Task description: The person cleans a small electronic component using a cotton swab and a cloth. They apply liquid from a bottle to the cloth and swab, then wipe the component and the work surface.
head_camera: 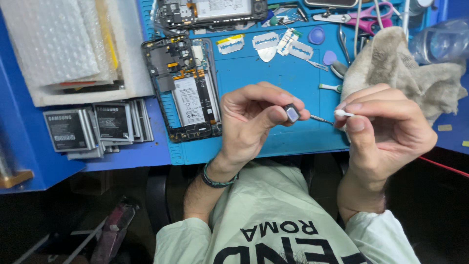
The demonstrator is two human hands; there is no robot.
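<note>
My left hand [249,122] pinches a small square dark module with a pale glassy face [292,114] between thumb and forefinger, above the blue work mat [273,73]. My right hand [383,124] grips a thin tool with a white tip [340,113]; its metal point reaches toward the module, almost touching it. An opened phone with its battery and boards exposed [188,90] lies on the mat just left of my left hand.
Several razor blades [266,41] lie on the mat's far side, with scissors [364,17] and tweezers beyond. A crumpled beige cloth [405,73] sits at right. A row of phone batteries [95,128] and bubble-wrap foam [58,44] sit at left. Another opened phone [210,12] lies at the top.
</note>
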